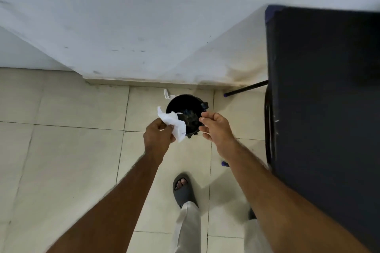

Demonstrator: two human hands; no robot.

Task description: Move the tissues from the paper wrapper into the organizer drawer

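My left hand (157,136) grips a crumpled white paper wrapper (173,123) and holds it over the left rim of a black waste bin (185,103) on the floor. My right hand (214,126) hovers over the bin's right side, fingers loosely curled, thumb and forefinger close together, with nothing visible in them. No tissues and no organizer drawer are in view.
A dark table (322,98) with thin black legs fills the right side. A white wall (144,26) runs behind the bin. A small scrap of white paper (167,94) lies on the tiled floor by the bin. My sandalled foot (182,188) stands below.
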